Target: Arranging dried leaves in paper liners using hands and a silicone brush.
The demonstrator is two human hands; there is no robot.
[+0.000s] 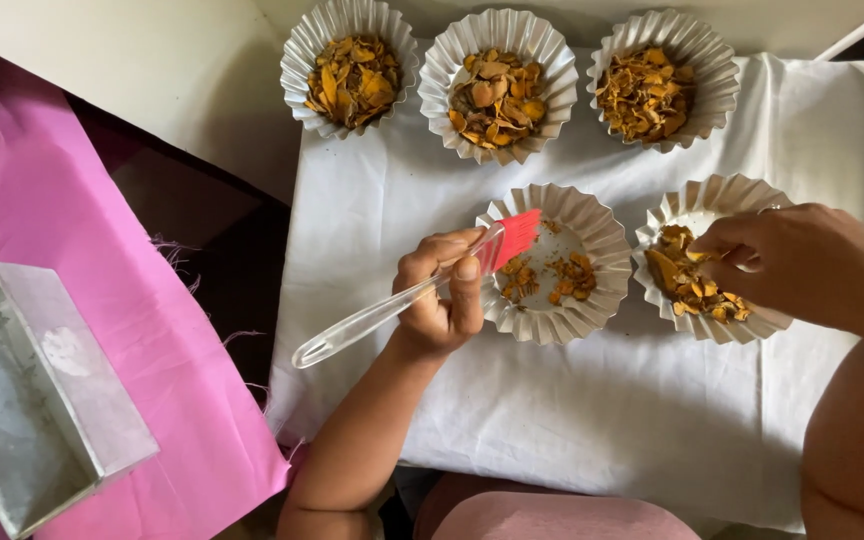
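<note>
The left hand held a silicone brush by its clear handle, grip closed around it, the red bristles poised over the near-left fluted paper cup, which sat on the white cloth toward the middle of the table and held only a few orange-brown dried chips. The right hand reached into the near-right cup, fingers pinched together on the chips there, though whether they actually had a piece could not be told. Three fuller cups stood in a row along the far edge of the cloth. The cups looked light and thin-walled, so a firm sweep of the brush could probably push the near-left one sideways or tip it, scattering chips onto the cloth. The long handle stuck out toward the cloth's left edge; a turn of the wrist might swing it wide. The right hand's weight on the rim could likely flatten the near-right cup. A metal tin lay well apart on the pink cloth at the left.
</note>
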